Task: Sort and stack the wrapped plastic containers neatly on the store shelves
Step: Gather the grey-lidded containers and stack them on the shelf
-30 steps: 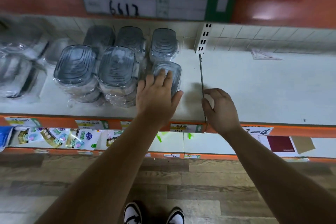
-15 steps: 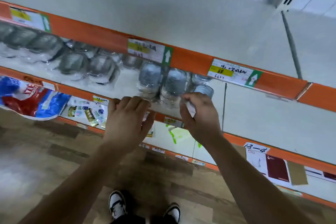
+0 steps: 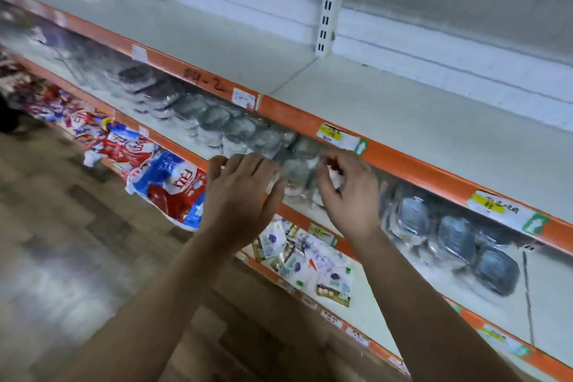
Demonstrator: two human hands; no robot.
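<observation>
Wrapped clear containers with grey lids stand along the middle shelf (image 3: 350, 220): a long blurred row (image 3: 217, 124) on the left and a group (image 3: 455, 239) on the right. One wrapped container (image 3: 296, 169) sits at the shelf's front between my hands. My left hand (image 3: 242, 192) lies flat at the shelf edge with straight fingers, touching the wrap on that container's left side. My right hand (image 3: 347, 192) is curled just right of it and pinches a small white thing (image 3: 335, 177). Whether its fingers also touch the wrap is too blurred to tell.
The upper shelf (image 3: 387, 108) has an orange front rail (image 3: 403, 161) with price tags just above my hands. Small packets (image 3: 310, 260) and red-and-blue bags (image 3: 167, 180) lie on the lower shelf. Wooden floor (image 3: 77, 242) runs on the left.
My view has swung left and up along the shelves. Both hands have shifted left with it to another container; the left hand stays flat and the right stays curled on the white thing.
</observation>
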